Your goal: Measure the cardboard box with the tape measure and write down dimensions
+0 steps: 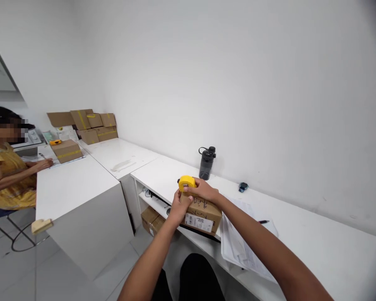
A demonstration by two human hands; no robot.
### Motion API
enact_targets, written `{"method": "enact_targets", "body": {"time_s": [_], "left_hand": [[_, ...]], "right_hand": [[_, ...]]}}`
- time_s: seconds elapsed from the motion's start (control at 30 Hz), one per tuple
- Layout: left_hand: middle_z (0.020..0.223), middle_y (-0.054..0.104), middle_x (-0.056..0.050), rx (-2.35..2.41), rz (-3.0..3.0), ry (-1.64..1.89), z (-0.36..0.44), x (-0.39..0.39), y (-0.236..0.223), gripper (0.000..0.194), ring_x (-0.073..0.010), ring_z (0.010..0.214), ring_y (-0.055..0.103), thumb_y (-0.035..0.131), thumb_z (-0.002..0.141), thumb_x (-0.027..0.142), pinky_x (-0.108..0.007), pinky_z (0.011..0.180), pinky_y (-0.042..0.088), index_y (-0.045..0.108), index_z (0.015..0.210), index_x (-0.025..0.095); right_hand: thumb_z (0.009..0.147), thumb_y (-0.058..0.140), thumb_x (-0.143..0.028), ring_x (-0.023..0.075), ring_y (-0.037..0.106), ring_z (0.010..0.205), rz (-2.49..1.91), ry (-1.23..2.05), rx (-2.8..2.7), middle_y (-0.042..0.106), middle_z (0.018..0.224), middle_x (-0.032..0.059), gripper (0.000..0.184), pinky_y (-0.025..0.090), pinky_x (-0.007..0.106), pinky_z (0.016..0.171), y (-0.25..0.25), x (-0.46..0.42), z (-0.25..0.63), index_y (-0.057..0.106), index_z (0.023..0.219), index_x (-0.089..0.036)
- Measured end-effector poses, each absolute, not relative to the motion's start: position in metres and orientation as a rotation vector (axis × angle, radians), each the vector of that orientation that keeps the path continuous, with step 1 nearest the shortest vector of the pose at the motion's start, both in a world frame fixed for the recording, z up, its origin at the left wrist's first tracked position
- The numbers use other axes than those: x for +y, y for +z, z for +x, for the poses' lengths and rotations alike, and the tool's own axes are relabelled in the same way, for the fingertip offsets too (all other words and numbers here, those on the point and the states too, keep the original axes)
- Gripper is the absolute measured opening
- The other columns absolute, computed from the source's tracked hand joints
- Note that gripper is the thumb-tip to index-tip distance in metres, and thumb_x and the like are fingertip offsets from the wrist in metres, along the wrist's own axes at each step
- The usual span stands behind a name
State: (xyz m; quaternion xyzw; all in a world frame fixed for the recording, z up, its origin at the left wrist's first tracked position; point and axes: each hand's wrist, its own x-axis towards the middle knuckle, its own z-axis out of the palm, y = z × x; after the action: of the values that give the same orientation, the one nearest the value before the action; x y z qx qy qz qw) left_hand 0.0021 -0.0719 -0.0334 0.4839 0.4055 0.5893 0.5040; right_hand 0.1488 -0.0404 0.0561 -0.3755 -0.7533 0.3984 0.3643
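A small brown cardboard box (213, 207) with handwriting on top and a white label on its near side rests at the edge of the white desk in front of me. My right hand (203, 189) is closed around a yellow tape measure (187, 182) at the box's left end. Against that same end, my left hand (179, 208) grips the box's corner, its thumb on the top face just under the tape measure. Whether any blade is pulled out is hidden by my fingers.
Papers (238, 238) with a pen (263, 221) lie right of the box. A dark bottle (207, 163) and a small dark object (242, 187) stand near the wall. At the left desk (78, 179), a person (9, 175) writes beside a box (67, 151); stacked cartons (94, 125) sit behind.
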Motion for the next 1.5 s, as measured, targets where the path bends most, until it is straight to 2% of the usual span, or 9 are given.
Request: {"method": "enact_targets", "body": {"time_s": [0.1,0.3,0.6,0.77,0.83,1.0,1.23,1.37,1.5], "left_hand": [[0.133,0.055,-0.014,1.016,1.209,1.497,0.009,-0.078,-0.031,0.069,-0.0245,0.12,0.055,0.068,0.078,0.041,-0.037,0.102,0.041,0.039,0.137,0.019],[0.135,0.055,-0.01,1.139,1.232,1.525,0.014,-0.087,-0.028,0.056,-0.025,0.125,0.051,0.064,0.081,0.036,-0.038,0.107,0.036,0.05,0.132,0.02],[0.131,0.059,-0.01,1.228,1.283,1.467,0.014,-0.077,-0.019,0.049,-0.0242,0.122,0.053,0.061,0.082,0.032,-0.037,0.107,0.037,0.055,0.128,0.017],[0.131,0.059,-0.009,1.198,1.285,1.467,0.015,-0.071,-0.022,0.048,-0.0251,0.123,0.052,0.061,0.082,0.034,-0.038,0.108,0.037,0.055,0.127,0.018],[0.133,0.057,-0.01,1.181,1.277,1.464,0.016,-0.069,-0.023,0.049,-0.025,0.124,0.051,0.061,0.083,0.036,-0.037,0.108,0.037,0.055,0.127,0.018],[0.133,0.057,-0.011,1.181,1.276,1.454,0.016,-0.071,-0.021,0.051,-0.0257,0.124,0.051,0.061,0.083,0.037,-0.038,0.107,0.037,0.053,0.129,0.017],[0.133,0.056,-0.012,1.164,1.284,1.435,0.016,-0.068,-0.022,0.052,-0.0255,0.122,0.053,0.063,0.081,0.037,-0.038,0.105,0.039,0.052,0.128,0.017],[0.126,0.06,-0.012,1.076,1.236,1.479,0.021,-0.067,-0.024,0.063,-0.0242,0.114,0.059,0.063,0.081,0.041,-0.037,0.096,0.045,0.04,0.136,0.021],[0.127,0.059,-0.014,1.197,1.17,1.538,0.033,-0.065,-0.028,0.078,-0.0248,0.112,0.06,0.064,0.079,0.046,-0.036,0.094,0.046,0.027,0.143,0.02]], "right_hand": [[0.074,0.068,-0.049,0.0206,0.061,0.085,-1.012,0.906,-2.038,0.068,0.093,0.0033,0.039,0.047,0.032,0.075,0.047,-0.043,0.147,0.064,0.097,-0.018],[0.072,0.069,-0.046,0.0211,0.061,0.079,-1.196,0.715,-2.097,0.069,0.087,0.0038,0.033,0.047,0.031,0.07,0.047,-0.048,0.167,0.064,0.091,-0.019],[0.071,0.073,-0.042,0.0259,0.064,0.1,-1.311,1.043,-1.87,0.069,0.112,0.0064,0.052,0.051,0.039,0.086,0.038,-0.083,0.286,0.062,0.118,-0.022],[0.068,0.076,-0.039,0.0249,0.066,0.083,-1.388,1.048,-1.65,0.072,0.096,0.0057,0.051,0.056,0.039,0.066,0.021,-0.109,0.31,0.065,0.115,-0.024],[0.067,0.076,-0.039,0.0241,0.065,0.081,-1.394,1.032,-1.643,0.072,0.095,0.0053,0.051,0.055,0.038,0.064,0.023,-0.112,0.308,0.065,0.114,-0.023],[0.071,0.073,-0.045,0.0244,0.062,0.088,-1.369,0.791,-1.868,0.07,0.097,0.0051,0.043,0.049,0.038,0.077,0.042,-0.095,0.284,0.068,0.105,-0.021],[0.069,0.068,-0.059,0.0259,0.057,0.093,-1.403,0.354,-2.149,0.065,0.1,0.0066,0.045,0.042,0.037,0.081,0.054,-0.049,0.193,0.064,0.093,-0.021],[0.074,0.063,-0.061,0.0259,0.057,0.092,-1.458,0.292,-2.145,0.065,0.096,0.0089,0.044,0.041,0.035,0.079,0.051,-0.035,0.15,0.063,0.09,-0.019],[0.071,0.069,-0.055,0.0285,0.054,0.107,-1.316,0.167,-2.108,0.065,0.111,0.0094,0.042,0.035,0.042,0.095,0.053,-0.035,0.148,0.066,0.094,-0.02]]}}
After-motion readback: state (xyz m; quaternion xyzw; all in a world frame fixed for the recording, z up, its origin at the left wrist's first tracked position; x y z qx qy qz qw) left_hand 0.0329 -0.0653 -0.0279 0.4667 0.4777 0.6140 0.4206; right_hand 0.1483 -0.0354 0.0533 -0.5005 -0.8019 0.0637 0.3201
